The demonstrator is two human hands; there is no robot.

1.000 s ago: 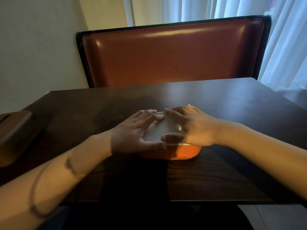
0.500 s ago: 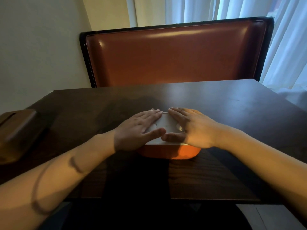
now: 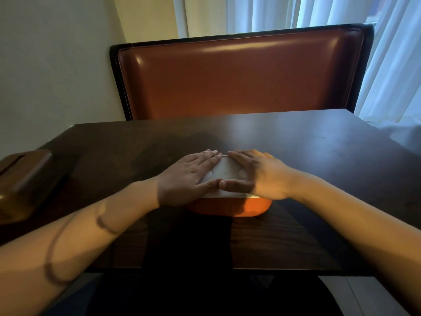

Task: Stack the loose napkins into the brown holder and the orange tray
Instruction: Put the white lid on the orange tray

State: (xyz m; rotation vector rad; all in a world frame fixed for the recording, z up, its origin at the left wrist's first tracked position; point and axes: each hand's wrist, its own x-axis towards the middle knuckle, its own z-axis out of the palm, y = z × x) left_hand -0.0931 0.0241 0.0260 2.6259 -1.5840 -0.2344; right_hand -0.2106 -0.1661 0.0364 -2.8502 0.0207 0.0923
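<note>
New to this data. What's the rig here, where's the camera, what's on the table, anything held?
There is no robot: a person works with two bare hands. The single picture comes from a wide-angle camera worn on the head, looking forward and down. The left hand and right hand lie flat, fingers straight, pressing on a stack of white napkins that sits in the orange tray on the dark table. Nothing is gripped; the hands only press. The brown holder stands at the table's left edge; its contents cannot be seen. Behind the table is a red-brown padded seat back, with white curtains to the right.
</note>
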